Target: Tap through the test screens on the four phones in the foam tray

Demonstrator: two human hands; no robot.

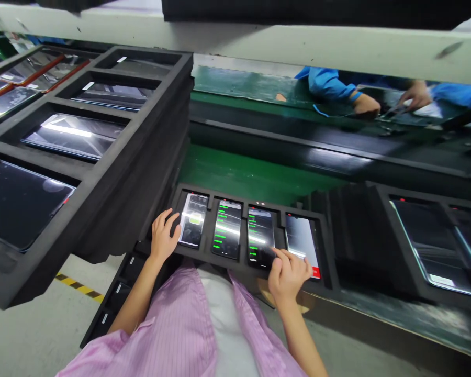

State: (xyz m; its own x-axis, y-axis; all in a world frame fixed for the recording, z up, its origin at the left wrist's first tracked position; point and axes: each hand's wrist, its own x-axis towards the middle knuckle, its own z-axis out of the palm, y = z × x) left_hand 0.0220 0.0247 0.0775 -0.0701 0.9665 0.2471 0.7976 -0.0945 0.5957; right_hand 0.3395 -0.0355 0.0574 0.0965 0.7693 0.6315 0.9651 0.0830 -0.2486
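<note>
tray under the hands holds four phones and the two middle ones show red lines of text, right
No. The head view shows green lines, not red, on the second phone and third phone. The tray under the left hand and right hand does hold four phones.

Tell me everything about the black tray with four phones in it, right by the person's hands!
The tray is black, looks like soft foam, and lies flat at the edge of the green bench before the person. Four slots side by side each hold a lit phone, face up. The two middle screens show green lines; the rightmost has a red strip. The left hand rests on its left end; the right hand touches the third phone.
</note>
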